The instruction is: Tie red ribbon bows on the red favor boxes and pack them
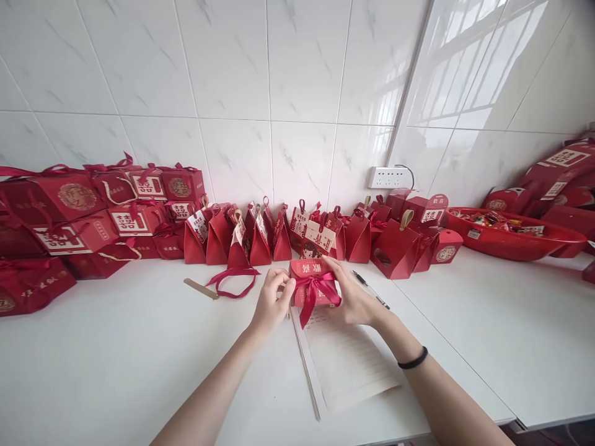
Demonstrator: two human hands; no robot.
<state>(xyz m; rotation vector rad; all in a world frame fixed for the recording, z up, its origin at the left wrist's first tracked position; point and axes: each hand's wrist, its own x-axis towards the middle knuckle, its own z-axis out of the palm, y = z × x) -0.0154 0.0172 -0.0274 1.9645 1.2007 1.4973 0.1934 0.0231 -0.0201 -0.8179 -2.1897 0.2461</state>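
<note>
Between my two hands is a small red gift box (301,269) with gold lettering, tied with a dark red ribbon bow (317,288) on its front. My left hand (273,300) grips its left edge, thumb and fingers closed together. Around its right side and top edge curl the fingers of my right hand (349,293), partly hidden behind the box. Beneath the box lies an open notebook (348,365) with handwriting on its page. A pen (370,289) rests just past my right hand. Left of my left hand lies a loose red ribbon (238,286) with a gold strip (201,288).
Stacked red gift boxes (79,201) fill the left rear. Several triangular red boxes (218,235) stand along the tiled wall. A red basin (511,238) of wrapped sweets sits at right, beside more red boxes (558,167). A power strip (390,178) is on the wall.
</note>
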